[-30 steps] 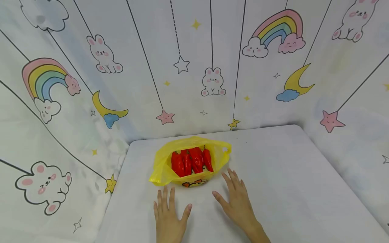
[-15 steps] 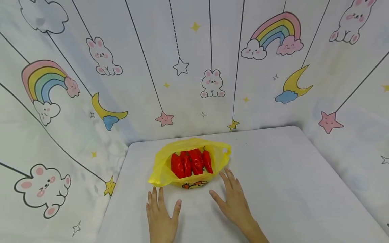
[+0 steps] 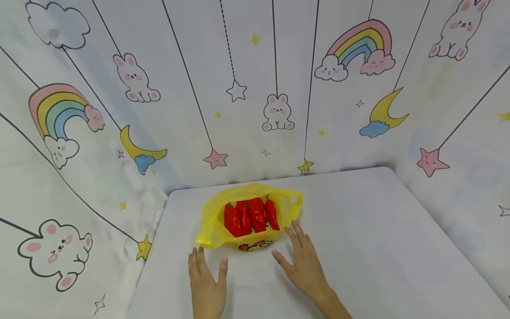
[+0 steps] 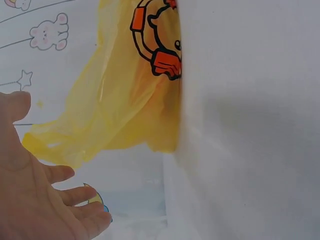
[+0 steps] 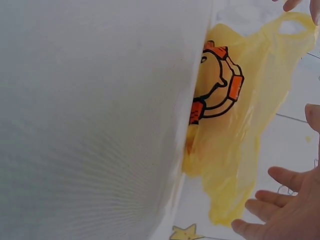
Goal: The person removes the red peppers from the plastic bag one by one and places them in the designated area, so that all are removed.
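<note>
A yellow plastic bag [image 3: 213, 228] stands on the white table with its mouth spread open. Several red peppers [image 3: 258, 215] lie side by side inside it. My left hand [image 3: 208, 283] is at the bag's front left corner, fingers extended and thumb apart, holding nothing. My right hand [image 3: 304, 266] is at the front right side, fingers spread, fingertips right by the bag's edge. In the left wrist view the bag [image 4: 125, 100] shows a black and orange cartoon print, the palm facing it. The right wrist view shows the bag [image 5: 245, 130] beside my spread fingers.
The white table [image 3: 370, 239] extends to the right of the bag and in front of it. Behind and at both sides hangs a white cloth backdrop [image 3: 247, 57] printed with rabbits, rainbows, moons and stars.
My left hand has moved left and turned slightly, reaching the bag's left corner. My right hand has shifted a little left, closer to the bag. Bag and peppers keep their place on the table.
</note>
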Action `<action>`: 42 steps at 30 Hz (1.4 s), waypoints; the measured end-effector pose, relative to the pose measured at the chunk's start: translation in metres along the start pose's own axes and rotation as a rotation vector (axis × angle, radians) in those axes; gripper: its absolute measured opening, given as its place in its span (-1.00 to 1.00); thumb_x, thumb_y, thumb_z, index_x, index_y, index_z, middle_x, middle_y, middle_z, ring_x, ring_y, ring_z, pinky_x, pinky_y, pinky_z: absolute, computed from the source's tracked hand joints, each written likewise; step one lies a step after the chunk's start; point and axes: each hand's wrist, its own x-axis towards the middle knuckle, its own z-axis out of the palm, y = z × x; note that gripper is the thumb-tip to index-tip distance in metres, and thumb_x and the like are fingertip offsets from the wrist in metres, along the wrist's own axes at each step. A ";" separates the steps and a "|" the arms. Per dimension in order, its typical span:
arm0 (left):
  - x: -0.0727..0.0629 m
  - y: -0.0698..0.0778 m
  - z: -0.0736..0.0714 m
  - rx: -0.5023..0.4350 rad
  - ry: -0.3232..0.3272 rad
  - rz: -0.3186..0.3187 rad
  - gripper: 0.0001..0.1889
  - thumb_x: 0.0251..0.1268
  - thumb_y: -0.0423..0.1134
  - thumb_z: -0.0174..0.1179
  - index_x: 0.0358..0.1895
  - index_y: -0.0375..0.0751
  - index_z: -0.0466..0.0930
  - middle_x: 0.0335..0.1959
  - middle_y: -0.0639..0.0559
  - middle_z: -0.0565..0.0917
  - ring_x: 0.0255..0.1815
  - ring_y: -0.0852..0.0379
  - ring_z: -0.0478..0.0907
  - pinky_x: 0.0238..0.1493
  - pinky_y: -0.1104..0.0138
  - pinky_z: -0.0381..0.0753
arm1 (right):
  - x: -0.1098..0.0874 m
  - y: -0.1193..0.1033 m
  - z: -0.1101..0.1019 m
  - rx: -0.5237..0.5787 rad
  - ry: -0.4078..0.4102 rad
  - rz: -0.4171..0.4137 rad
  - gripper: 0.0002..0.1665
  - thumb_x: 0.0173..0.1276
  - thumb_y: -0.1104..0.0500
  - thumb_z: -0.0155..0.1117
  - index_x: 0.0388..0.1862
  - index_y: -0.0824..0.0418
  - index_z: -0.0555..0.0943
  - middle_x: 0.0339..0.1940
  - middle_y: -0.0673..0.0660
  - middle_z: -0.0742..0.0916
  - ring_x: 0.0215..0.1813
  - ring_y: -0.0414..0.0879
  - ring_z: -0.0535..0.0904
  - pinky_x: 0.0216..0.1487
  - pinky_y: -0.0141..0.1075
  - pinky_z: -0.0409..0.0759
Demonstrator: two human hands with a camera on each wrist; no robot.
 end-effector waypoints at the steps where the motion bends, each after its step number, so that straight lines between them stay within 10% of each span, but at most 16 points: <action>1: 0.000 0.000 0.000 -0.018 0.006 -0.003 -0.03 0.53 0.30 0.07 0.69 -0.24 -0.12 0.68 -0.32 -0.06 0.66 -0.36 -0.10 0.47 -0.34 0.13 | 0.000 -0.001 0.000 -0.002 -0.004 0.007 0.00 0.37 -0.43 0.29 0.63 -0.01 0.28 0.73 0.07 0.17 0.61 0.17 0.26 0.56 0.21 0.19; 42: 0.032 0.009 -0.002 -0.169 0.350 0.165 -0.53 0.57 -0.22 0.19 0.34 -0.47 0.40 0.27 -0.30 0.44 0.29 -0.25 0.38 0.24 -0.19 0.41 | 0.041 -0.007 0.012 0.041 0.015 -0.044 -0.13 0.38 -0.21 0.45 0.50 0.18 0.42 0.68 0.14 0.28 0.56 0.15 0.33 0.41 0.12 0.47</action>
